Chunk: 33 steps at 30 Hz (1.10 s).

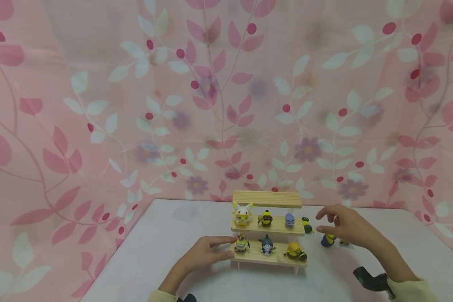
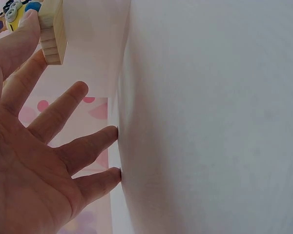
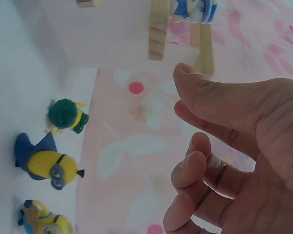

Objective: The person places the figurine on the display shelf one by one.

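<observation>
- Wooden stand (image 1: 266, 199) sits on the white surface (image 1: 154, 235), toy figures (image 1: 266, 246) arranged along its lower two shelves (image 1: 278, 224).
- Left hand (image 1: 205, 254) pinches the bottom shelf's (image 1: 280, 251) left end.
- Right hand (image 1: 347, 224), loosely bent, holding nothing, is near three more figures (image 3: 41, 164) right of the stand.

"What was the left hand (image 2: 34, 141) doing?"

"Its thumb and index finger pinched the end of a wooden shelf (image 2: 56, 39), just beside a yellow figure (image 2: 12, 20) in goggles."

"And the other fingers?"

"Spread apart. The lowest two touched the white counter (image 2: 215, 117). A pink patterned backdrop (image 2: 97, 109) showed behind."
</observation>
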### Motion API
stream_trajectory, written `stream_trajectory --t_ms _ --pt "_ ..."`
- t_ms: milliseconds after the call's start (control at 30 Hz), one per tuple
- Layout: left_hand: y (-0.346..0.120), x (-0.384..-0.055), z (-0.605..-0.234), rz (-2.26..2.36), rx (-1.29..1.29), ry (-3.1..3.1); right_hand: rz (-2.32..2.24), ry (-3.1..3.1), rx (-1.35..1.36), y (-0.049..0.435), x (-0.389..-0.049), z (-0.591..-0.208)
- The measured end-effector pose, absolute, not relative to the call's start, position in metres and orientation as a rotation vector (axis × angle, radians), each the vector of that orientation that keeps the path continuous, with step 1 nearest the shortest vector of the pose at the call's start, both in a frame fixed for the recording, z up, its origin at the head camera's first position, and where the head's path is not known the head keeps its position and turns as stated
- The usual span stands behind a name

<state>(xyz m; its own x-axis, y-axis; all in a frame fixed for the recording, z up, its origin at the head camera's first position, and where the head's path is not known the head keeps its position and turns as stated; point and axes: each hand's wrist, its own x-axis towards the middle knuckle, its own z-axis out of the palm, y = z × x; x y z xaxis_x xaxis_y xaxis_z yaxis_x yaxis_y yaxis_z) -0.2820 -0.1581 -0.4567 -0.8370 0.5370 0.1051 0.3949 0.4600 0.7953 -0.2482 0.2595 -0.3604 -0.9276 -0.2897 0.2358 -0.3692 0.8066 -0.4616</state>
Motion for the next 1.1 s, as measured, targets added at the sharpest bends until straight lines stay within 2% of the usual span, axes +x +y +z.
stream_trajectory --t_ms 1100 --pt "-0.159 -0.282 -0.457 1.341 0.800 2.533 0.803 -2.922 0.500 0.296 -0.263 -0.403"
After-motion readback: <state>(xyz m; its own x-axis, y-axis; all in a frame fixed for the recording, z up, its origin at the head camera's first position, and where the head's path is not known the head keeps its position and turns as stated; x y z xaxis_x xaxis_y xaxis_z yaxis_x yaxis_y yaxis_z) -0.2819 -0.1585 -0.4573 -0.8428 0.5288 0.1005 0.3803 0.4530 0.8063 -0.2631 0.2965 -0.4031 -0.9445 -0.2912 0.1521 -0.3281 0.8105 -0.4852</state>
